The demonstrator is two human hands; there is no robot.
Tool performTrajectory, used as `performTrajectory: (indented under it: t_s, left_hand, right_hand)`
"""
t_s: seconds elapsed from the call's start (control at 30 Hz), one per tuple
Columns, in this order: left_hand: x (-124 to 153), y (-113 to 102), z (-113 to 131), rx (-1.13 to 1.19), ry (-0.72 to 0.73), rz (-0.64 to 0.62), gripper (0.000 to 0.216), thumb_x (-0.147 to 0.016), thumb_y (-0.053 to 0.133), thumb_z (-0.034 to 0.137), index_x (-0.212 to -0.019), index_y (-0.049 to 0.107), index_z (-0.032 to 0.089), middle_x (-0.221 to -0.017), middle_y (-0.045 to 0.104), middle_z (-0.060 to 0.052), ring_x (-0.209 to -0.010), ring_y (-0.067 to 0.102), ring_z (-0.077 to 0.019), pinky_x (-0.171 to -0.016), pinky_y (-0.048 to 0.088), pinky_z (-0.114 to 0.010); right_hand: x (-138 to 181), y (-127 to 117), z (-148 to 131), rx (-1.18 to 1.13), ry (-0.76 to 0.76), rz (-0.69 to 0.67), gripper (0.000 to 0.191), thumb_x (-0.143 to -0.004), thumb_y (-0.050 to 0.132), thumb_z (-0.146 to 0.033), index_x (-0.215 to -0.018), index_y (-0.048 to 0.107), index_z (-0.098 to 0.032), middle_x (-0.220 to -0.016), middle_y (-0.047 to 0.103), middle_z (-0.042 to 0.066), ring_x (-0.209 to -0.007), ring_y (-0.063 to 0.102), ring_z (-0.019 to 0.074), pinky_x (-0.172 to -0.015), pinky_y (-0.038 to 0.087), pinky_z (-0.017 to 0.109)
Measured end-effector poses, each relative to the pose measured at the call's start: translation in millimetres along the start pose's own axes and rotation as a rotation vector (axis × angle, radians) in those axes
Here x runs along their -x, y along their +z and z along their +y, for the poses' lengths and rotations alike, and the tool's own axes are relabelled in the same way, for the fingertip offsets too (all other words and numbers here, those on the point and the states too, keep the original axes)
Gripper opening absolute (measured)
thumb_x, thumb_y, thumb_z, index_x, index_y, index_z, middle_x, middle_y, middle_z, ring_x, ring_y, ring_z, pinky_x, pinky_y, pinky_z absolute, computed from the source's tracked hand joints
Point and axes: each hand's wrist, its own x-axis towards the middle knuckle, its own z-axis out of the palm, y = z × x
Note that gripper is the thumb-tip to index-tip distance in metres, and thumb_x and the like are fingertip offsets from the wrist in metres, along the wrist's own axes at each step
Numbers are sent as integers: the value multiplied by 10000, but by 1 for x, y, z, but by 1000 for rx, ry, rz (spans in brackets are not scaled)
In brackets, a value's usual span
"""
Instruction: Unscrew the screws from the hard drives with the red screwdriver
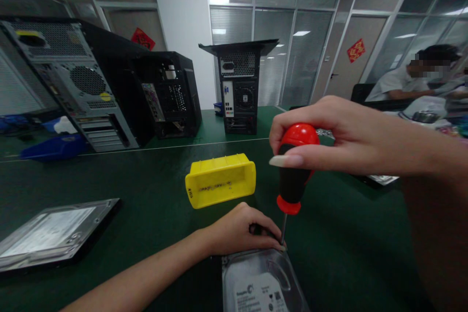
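My right hand (329,131) is wrapped round the red and black handle of a screwdriver (295,175), which stands nearly upright. Its thin shaft runs down to the far right corner of a hard drive (256,273), beside my left fingertips. My left hand (246,229) lies at the drive's far edge, with thumb and fingers closed together near the screwdriver tip. Whether those fingers pinch the shaft, a screw or only the drive's edge is hidden. The drive lies label side up at the bottom of the view, its near end cut off.
A yellow bin (221,183) tips its opening towards me just beyond my left hand. Another hard drive (54,234) lies at the left. Computer cases (239,87) stand along the back of the green table (153,175). A blue bin (54,148) is at far left; a person (398,83) sits at far right.
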Motion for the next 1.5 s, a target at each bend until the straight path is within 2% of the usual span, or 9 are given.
performTrajectory:
  t_s: [0.17, 0.27, 0.77, 0.9, 1.13, 1.23, 1.33, 1.43, 1.5]
  left_hand:
    - [0, 0, 1, -5, 16, 11, 136, -819, 692, 195, -914, 749, 118, -758, 701, -32, -621, 566, -87, -547, 382, -145]
    - [0, 0, 1, -3, 17, 10, 129, -819, 689, 187, -907, 749, 115, -760, 704, -35, -622, 569, -88, -553, 386, -149]
    - [1, 0, 0, 5, -7, -2, 146, -830, 685, 222, -940, 743, 145, -830, 721, -37, -675, 611, -105, -599, 425, -164]
    - [1, 0, 1, -3, -14, 0, 147, -830, 687, 226, -940, 744, 147, -810, 717, -32, -651, 597, -95, -580, 411, -158]
    - [0, 0, 1, -20, -11, 0, 138, -821, 696, 214, -920, 746, 131, -783, 714, -33, -636, 585, -93, -562, 395, -155]
    - [0, 1, 0, -14, 0, 4, 140, -828, 687, 209, -926, 743, 125, -810, 721, -46, -670, 611, -106, -601, 418, -165]
    - [0, 1, -3, -14, 8, 6, 154, -832, 685, 221, -937, 742, 123, -817, 721, -54, -678, 611, -111, -598, 416, -169]
    - [0, 2, -3, -19, 17, 7, 157, -831, 687, 228, -932, 746, 124, -775, 709, -43, -640, 580, -98, -566, 393, -164]
    - [0, 2, -2, -21, 12, 6, 152, -832, 686, 227, -932, 748, 131, -759, 703, -34, -628, 569, -93, -557, 385, -162]
  right_hand:
    - [1, -1, -1, 18, -32, -21, 288, -916, 507, -362, -727, 590, -161, -610, 534, -51, -504, 479, 38, -435, 369, 171]
    - [2, -1, -1, 7, -25, -29, 251, -913, 513, -331, -745, 597, -164, -617, 540, -56, -507, 485, 38, -434, 376, 164]
    - [2, -3, -1, -18, -20, 4, 421, -845, 585, -509, -629, 618, -149, -522, 480, -53, -432, 409, 34, -361, 302, 174]
    - [2, -3, -1, -27, 17, -3, 448, -839, 567, -549, -640, 620, -152, -524, 495, -46, -438, 434, 49, -362, 309, 190]
    - [1, -1, 0, -35, -1, 16, 522, -917, 428, -549, -577, 521, -164, -522, 361, -55, -454, 348, 49, -413, 286, 206]
    - [1, 0, 0, -47, 0, 20, 533, -935, 387, -543, -579, 503, -164, -529, 356, -53, -456, 348, 49, -413, 283, 201]
    - [0, 0, 0, -22, -40, 60, 467, -953, 403, -473, -656, 563, -149, -570, 441, -41, -488, 412, 52, -439, 322, 191]
    - [-1, 1, 0, 58, -78, 81, 341, -967, 417, -381, -888, 637, -132, -719, 570, -9, -597, 511, 72, -513, 371, 196]
    - [-2, 1, 0, 89, -99, 76, 314, -964, 430, -358, -952, 645, -130, -769, 596, 1, -638, 533, 80, -537, 381, 201]
